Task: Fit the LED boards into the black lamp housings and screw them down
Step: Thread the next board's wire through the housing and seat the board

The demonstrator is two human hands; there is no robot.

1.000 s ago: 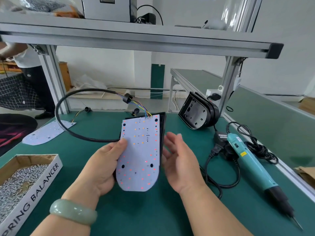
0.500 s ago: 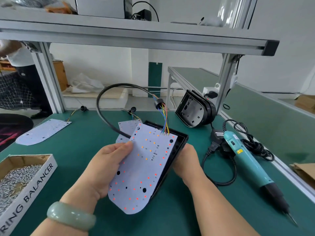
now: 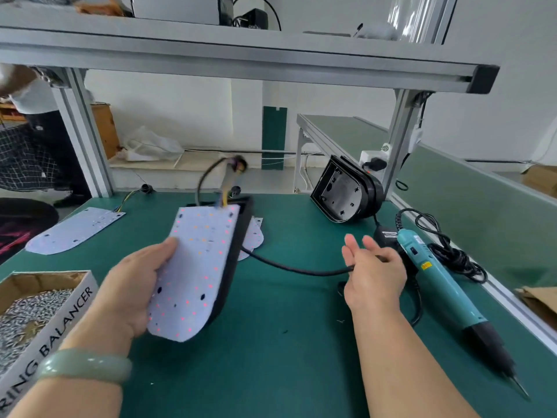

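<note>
My left hand (image 3: 129,294) grips a white LED board (image 3: 199,267) dotted with small LEDs, thumb on its face, and tilts it up off the table. The board lies against a black lamp housing (image 3: 238,245), whose edge shows along the board's right side. Coloured wires and a blurred black cable loop (image 3: 211,176) rise from the board's top. The black cable (image 3: 289,268) comes out from behind the housing and runs right into my right hand (image 3: 373,270), which pinches its end. A second black housing (image 3: 343,194) leans open at the back right.
A teal electric screwdriver (image 3: 446,285) with its coiled cord lies at the right. At the left edge stands a cardboard box of screws (image 3: 30,312). Two spare LED boards (image 3: 72,230) (image 3: 254,236) lie on the green mat. A person stands at the far left.
My right hand has let go of the housing and moved right, drawing the black cable out with it. The cable loop above the board has shrunk. The board stands more upright.
</note>
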